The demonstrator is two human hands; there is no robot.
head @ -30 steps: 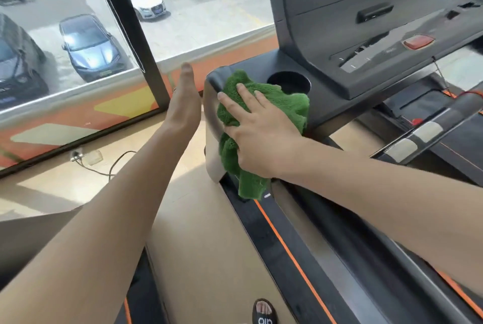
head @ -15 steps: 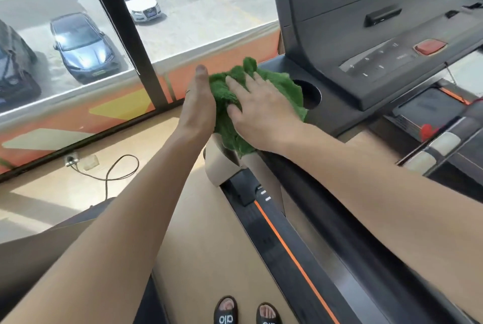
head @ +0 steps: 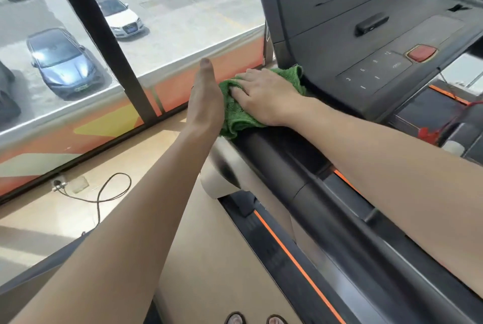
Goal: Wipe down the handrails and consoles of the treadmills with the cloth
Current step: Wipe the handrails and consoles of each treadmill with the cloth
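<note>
A green cloth [head: 236,111] lies bunched on the left end of the dark treadmill console [head: 366,43], at the base of its raised panel. My right hand [head: 264,96] lies flat on top of the cloth with fingers spread, pressing it down. My left hand [head: 205,96] is held edge-on with straight fingers right beside the cloth's left side, at the console's outer edge. The black handrail [head: 308,182] runs from under the cloth toward me, below my right forearm. The cup holder is hidden under the cloth and hand.
A red stop button [head: 422,53] and a number keypad [head: 371,74] sit on the console to the right. A red safety cord [head: 431,135] hangs there. A window frame post [head: 104,43] stands to the left, with a floor socket and cable [head: 99,193] below it.
My right hand slid the cloth up from the console's side and corner onto its top, toward the raised panel. My left hand stayed alongside it. The view moved closer.
</note>
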